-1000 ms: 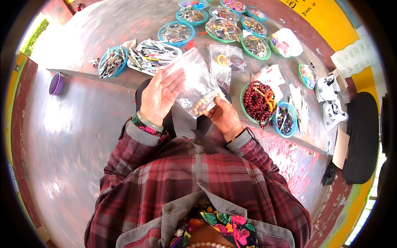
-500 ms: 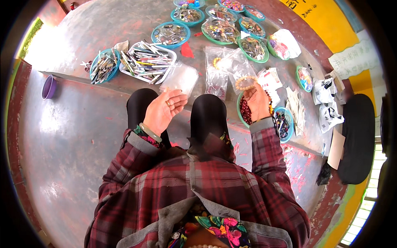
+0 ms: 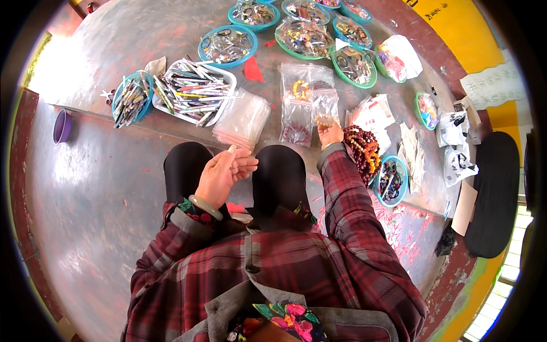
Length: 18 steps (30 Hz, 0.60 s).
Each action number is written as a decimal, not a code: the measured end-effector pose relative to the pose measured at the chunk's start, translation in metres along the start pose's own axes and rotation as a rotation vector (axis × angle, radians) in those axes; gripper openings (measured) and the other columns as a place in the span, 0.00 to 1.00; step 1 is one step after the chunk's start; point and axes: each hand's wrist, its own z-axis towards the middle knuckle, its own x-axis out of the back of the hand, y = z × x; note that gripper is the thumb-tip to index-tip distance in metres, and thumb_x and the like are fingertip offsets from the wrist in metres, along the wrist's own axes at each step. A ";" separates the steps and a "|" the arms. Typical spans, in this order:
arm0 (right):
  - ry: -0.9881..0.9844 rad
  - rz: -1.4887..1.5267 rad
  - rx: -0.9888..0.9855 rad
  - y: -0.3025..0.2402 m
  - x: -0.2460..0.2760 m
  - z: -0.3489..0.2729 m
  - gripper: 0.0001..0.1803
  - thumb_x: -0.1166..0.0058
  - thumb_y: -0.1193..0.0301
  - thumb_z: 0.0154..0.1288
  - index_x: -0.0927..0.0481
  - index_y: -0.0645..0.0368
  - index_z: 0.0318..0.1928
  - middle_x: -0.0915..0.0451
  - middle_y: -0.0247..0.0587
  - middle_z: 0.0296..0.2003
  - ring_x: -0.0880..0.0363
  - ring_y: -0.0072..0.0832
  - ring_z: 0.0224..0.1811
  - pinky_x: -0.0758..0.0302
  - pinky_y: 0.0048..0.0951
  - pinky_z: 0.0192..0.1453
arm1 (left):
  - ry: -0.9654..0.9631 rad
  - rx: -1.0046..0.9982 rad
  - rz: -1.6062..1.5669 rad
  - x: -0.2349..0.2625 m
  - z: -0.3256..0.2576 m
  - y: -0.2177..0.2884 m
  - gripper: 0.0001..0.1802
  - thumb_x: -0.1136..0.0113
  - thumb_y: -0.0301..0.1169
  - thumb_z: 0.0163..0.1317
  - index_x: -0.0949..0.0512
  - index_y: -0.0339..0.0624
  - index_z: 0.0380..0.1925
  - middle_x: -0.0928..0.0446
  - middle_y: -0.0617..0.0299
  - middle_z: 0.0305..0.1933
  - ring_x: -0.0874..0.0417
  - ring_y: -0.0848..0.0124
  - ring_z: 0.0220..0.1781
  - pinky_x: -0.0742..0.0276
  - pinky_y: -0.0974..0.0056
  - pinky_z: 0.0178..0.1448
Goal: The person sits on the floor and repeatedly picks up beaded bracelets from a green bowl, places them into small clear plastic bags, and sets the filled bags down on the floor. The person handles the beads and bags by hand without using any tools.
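Observation:
Over the lower right zip bag of a group on the platform, my right hand [image 3: 330,134] pinches a pale beaded bracelet [image 3: 326,120]. That clear zip bag [image 3: 325,101] lies beside one with a yellow-orange bracelet [image 3: 301,89] and one with a purplish bracelet [image 3: 296,133]. My left hand [image 3: 221,178] hovers above my knees, palm inward, fingers stretched out and nothing visible in it. Just beyond it rests a stack of clear plastic bags [image 3: 244,118]. Dark red and orange bead strings [image 3: 362,149] are heaped to the right of my right hand.
A white tray [image 3: 232,85] of pens and a blue basin [image 3: 149,94] of pens stand on the left. Farther back are several basins of bagged trinkets [image 3: 228,47]. A blue basin [image 3: 405,181] of dark bands is at the right; a purple bucket [image 3: 62,126] stands far left.
My right hand has moved left with the pale bracelet, down to the zip bags. The loose clear bag that hung over them now lies flat. My left hand has shifted slightly toward me.

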 end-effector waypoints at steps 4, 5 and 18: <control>0.171 -0.173 0.033 0.012 -0.007 0.001 0.08 0.59 0.72 0.65 0.26 0.58 0.41 0.25 0.40 0.31 0.25 0.31 0.31 0.24 0.31 0.36 | -0.012 0.006 -0.017 0.000 0.003 -0.001 0.23 0.62 0.43 0.71 0.27 0.33 0.48 0.20 0.53 0.42 0.20 0.69 0.42 0.29 0.67 0.46; 0.224 -0.211 0.051 0.015 -0.008 0.000 0.09 0.60 0.73 0.65 0.26 0.57 0.41 0.26 0.40 0.30 0.25 0.32 0.30 0.24 0.30 0.36 | -0.010 0.013 -0.013 0.000 0.003 -0.001 0.23 0.61 0.43 0.71 0.27 0.33 0.48 0.20 0.53 0.42 0.20 0.69 0.42 0.29 0.67 0.46; 0.676 -1.143 0.588 0.071 -0.001 0.028 0.16 0.45 0.63 0.57 0.27 0.58 0.43 0.22 0.51 0.35 0.21 0.41 0.41 0.27 0.36 0.46 | -0.015 0.028 0.006 0.002 0.001 -0.006 0.23 0.59 0.44 0.71 0.26 0.34 0.48 0.20 0.53 0.41 0.20 0.68 0.42 0.28 0.67 0.46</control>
